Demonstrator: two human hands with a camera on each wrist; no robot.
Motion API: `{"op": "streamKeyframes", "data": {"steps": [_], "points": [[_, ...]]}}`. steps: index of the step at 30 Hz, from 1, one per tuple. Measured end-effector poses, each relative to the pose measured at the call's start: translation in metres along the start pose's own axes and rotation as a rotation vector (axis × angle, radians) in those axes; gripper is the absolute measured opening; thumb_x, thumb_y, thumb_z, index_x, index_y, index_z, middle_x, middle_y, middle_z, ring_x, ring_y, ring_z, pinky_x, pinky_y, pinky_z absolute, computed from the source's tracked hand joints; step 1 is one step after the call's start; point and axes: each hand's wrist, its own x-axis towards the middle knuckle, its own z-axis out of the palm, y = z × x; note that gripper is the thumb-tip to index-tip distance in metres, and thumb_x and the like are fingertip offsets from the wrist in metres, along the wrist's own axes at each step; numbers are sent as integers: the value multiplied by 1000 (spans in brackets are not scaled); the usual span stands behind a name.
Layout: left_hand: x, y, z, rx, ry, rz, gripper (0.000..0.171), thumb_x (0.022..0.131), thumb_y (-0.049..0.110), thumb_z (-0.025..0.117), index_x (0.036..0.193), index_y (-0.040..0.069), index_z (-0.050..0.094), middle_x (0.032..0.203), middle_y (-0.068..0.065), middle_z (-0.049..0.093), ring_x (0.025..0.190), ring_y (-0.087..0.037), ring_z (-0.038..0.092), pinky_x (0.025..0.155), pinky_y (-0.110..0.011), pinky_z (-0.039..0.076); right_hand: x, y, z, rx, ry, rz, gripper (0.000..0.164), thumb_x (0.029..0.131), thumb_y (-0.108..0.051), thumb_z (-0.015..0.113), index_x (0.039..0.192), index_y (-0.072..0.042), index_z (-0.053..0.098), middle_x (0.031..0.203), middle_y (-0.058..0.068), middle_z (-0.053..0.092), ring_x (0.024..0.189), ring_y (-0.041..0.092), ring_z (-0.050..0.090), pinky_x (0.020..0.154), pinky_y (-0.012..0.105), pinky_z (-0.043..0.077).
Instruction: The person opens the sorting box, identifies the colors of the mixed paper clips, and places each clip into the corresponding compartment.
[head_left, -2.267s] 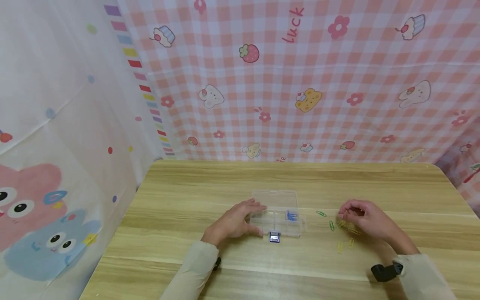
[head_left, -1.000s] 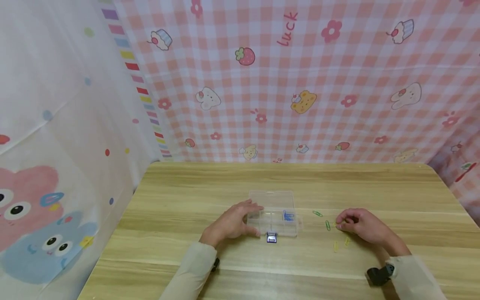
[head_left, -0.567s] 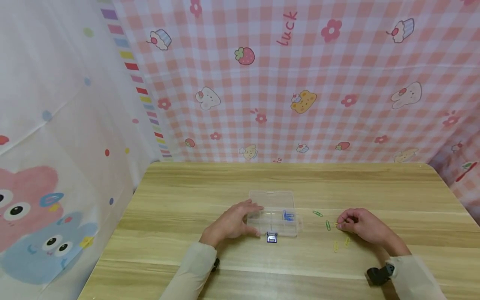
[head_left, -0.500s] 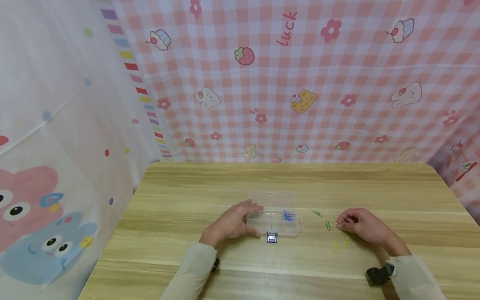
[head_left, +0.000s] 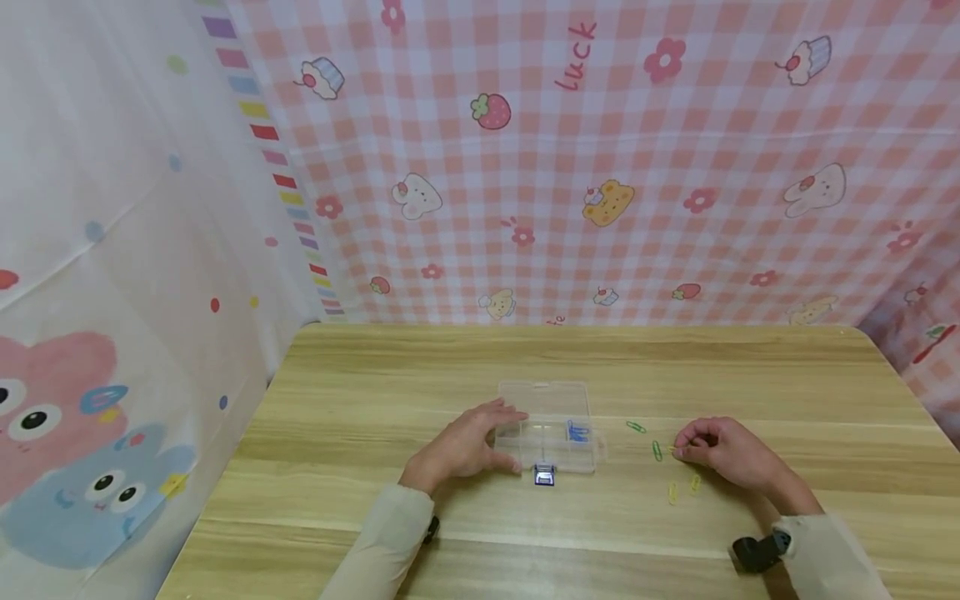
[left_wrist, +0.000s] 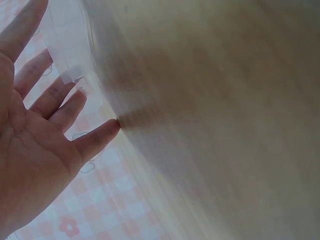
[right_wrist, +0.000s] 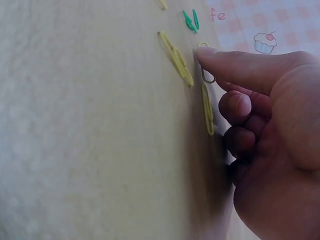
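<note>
My right hand (head_left: pixel 716 450) pinches a yellow clip (head_left: pixel 671 450) just right of a green clip (head_left: pixel 657 451), my left hand (head_left: pixel 461 443) spreads at the clear box (head_left: pixel 555 400) farther left, and this seems pick-up, next wanting a clean lift.

The box (head_left: pixel 555 435) looks glossy plastic, the tabletop (head_left: pixel 420 367) smooth wood.

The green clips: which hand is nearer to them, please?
Right. The right hand pinches a yellow clip just to the right of the green clips; the left hand is farther off, at the left side of the box.
</note>
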Motion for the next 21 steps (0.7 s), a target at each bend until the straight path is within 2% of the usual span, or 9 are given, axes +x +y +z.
{"op": "streamKeyframes", "data": {"steps": [10, 16, 21], "points": [[-1, -1, 0, -7, -2, 5, 70, 82, 34, 80, 145, 22, 52, 158, -3, 38, 150, -22, 25, 122, -46, 23, 1, -3, -2, -4, -12, -26, 7, 93, -14, 69, 91, -7, 69, 77, -1, 53, 69, 6, 44, 59, 22, 35], [-1, -1, -1, -15, -3, 6, 70, 82, 34, 80, 145, 22, 53, 158, -3, 38, 150, -22, 25, 122, -46, 23, 3, -6, -3, -4, 19, -21, 4, 93, -10, 68, 91, -6, 69, 79, 1, 56, 69, 7, 45, 58, 22, 37], [0, -1, -1, -13, -1, 4, 70, 81, 34, 81, 144, 22, 53, 158, -2, 38, 150, -22, 25, 122, -46, 23, 4, -13, -4, 9, 32, -42, 6, 94, -12, 67, 91, -7, 69, 74, 0, 50, 64, 7, 43, 54, 23, 37]]}}
